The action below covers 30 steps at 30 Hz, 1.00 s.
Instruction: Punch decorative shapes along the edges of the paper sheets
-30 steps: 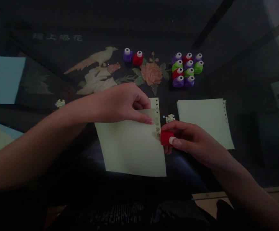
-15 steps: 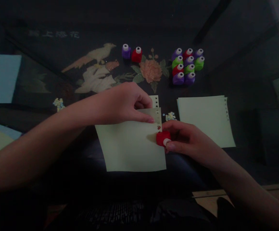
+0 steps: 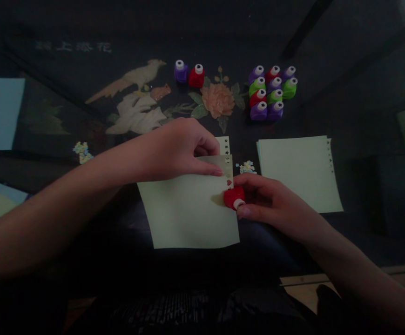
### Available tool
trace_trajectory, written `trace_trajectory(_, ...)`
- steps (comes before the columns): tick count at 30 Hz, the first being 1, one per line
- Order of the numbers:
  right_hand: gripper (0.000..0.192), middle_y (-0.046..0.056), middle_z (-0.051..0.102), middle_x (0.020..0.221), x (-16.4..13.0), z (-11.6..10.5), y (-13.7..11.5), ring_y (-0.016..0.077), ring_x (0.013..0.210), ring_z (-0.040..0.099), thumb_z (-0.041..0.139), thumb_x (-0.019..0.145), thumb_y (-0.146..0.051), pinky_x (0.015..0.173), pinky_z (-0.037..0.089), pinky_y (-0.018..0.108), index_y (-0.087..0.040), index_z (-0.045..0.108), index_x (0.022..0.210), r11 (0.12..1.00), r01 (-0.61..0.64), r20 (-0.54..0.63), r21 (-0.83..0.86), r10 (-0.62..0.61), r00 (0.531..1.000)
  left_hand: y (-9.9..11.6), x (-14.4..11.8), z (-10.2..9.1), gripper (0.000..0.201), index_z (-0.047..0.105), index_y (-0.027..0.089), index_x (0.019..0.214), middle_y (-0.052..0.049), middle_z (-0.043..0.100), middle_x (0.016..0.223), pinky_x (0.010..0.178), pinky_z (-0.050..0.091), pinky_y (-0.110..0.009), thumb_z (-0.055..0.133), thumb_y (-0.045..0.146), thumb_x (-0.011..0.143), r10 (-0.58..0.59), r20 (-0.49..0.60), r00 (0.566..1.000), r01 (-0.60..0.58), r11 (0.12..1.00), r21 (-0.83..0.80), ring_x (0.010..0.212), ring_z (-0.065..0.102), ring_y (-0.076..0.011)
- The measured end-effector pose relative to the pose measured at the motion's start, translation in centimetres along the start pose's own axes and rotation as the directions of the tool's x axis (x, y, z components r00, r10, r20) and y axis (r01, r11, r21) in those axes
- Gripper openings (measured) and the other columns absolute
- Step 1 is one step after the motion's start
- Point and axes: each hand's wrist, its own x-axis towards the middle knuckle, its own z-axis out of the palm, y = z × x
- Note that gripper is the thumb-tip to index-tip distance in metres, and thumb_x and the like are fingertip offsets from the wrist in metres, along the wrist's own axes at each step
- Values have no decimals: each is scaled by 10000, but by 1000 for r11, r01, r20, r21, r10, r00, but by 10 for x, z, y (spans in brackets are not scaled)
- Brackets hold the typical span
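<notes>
The left hand (image 3: pixel 178 149) lay curled over the pale green sheet (image 3: pixel 188 211), its fingertips (image 3: pixel 216 172) pinching the paper's upper right corner flat; the right hand (image 3: pixel 272 204) closed round a small red punch (image 3: pixel 233 197) with a white button, clamped on the sheet's right edge just below a row of tiny cut-out shapes. The paper was matte and square-cut, its lower edge slightly lifted; a second sheet showed beneath its top corner. To the right lay a stack of the same paper (image 3: pixel 298 170), well apart, dark table between. Farther back stood a purple and red pair of punches (image 3: pixel 188 74) and a tight cluster of rounded plastic punches (image 3: pixel 272 93). The tabletop (image 3: pixel 84 70) was dark and glossy, inlaid with a bird and flower; the room was dim.
</notes>
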Motion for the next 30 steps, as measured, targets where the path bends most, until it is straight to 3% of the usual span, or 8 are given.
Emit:
trace_trajectory(10, 332, 29, 726, 930, 1, -2, 1, 158, 861, 688, 758, 738, -319, 802, 558, 307, -187, 641, 1019, 999, -4, -31, -33, 3, 1000, 1, 0, 1, 277, 693, 169, 739, 16, 587, 604, 563, 307, -255, 609, 426, 801, -2, -17, 1000, 2, 1000, 29, 573, 494, -113)
trace_trajectory(30, 217, 29, 727, 909, 2, 1, 0, 167, 855, 687, 714, 776, -300, 785, 550, 313, -190, 651, 952, 998, 13, -45, -56, -16, 999, 3, 0, 2, 300, 668, 170, 697, 24, 512, 557, 559, 270, -274, 597, 439, 808, -13, -43, 999, 15, 998, 57, 545, 436, -112)
